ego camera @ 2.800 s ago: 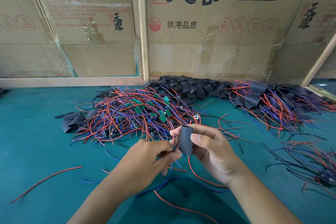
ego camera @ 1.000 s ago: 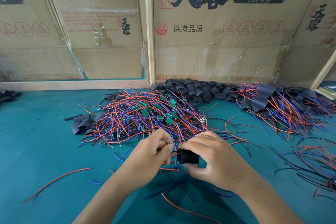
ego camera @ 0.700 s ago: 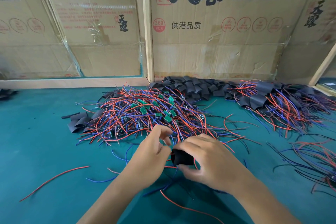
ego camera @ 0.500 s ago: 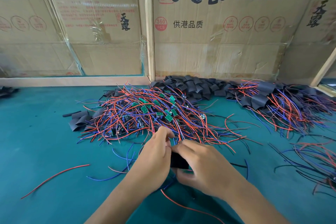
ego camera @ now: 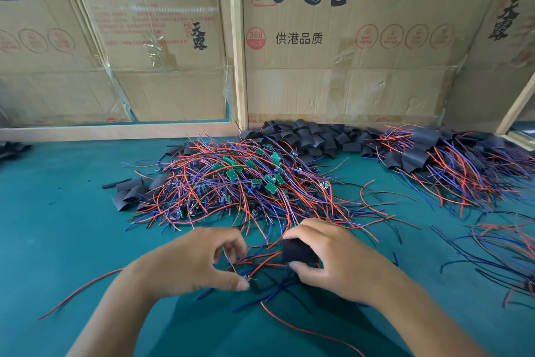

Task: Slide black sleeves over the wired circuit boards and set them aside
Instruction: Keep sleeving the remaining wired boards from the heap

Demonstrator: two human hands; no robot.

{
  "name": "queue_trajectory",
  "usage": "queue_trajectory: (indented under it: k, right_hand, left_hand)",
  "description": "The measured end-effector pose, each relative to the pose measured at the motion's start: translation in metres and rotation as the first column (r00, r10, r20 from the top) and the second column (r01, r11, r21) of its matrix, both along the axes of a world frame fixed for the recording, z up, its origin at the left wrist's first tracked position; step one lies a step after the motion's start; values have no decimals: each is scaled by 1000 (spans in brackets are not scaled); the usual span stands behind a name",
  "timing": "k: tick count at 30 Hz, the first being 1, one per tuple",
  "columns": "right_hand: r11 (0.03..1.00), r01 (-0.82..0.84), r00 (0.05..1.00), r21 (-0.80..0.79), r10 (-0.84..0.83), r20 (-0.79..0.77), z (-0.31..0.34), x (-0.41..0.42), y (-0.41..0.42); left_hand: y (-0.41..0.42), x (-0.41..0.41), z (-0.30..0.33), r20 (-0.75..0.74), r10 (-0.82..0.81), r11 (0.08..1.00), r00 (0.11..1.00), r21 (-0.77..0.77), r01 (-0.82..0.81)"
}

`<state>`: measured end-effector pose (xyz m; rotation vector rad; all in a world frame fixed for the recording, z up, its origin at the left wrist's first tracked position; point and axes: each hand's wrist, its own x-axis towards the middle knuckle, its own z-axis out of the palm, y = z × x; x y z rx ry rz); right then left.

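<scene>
We worked at a teal counter [ego camera: 58,212] backed by flattened cardboard boxes [ego camera: 347,81] printed with "天露", "供港品质" and "360 PCS". A heap of wired boards [ego camera: 231,183] lay at the middle, loose black sleeves [ego camera: 304,139] at the far edge, and sleeved boards [ego camera: 428,159] far right. Our right hand [ego camera: 333,258] pinched a black sleeve [ego camera: 298,251] between thumb and fingers, near centre. Just left of it, our left hand [ego camera: 197,261] curled round the red and blue wires [ego camera: 260,262] leading out of that sleeve.

bright, even daylight with soft shadows; glare on tape over the cardboard wall [ego camera: 162,46]; wide-angle bending at edges; slightly soft focus.
</scene>
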<state>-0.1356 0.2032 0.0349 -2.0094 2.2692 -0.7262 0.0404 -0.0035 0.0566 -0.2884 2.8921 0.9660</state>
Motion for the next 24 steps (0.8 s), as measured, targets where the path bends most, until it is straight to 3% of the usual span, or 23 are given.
queue_trajectory:
  k: [8, 14, 19, 24]
  right_hand:
    - [998, -17, 1000, 54, 16, 3, 3, -7, 3]
    - [999, 21, 1000, 31, -21, -16, 5, -12, 7]
    - [1000, 18, 999, 22, -18, -40, 6, -9, 5]
    - [999, 18, 995, -45, -13, 94, 6, -4, 3]
  left_hand:
    - [10, -9, -5, -21, -113, 987, 993, -119, 110]
    - [15, -14, -3, -193, -94, 941, 977, -338, 23]
    - [20, -20, -3, -326, -73, 940, 943, -338, -44]
    - [31, -22, -3, -458, -39, 968, 888, -237, -80]
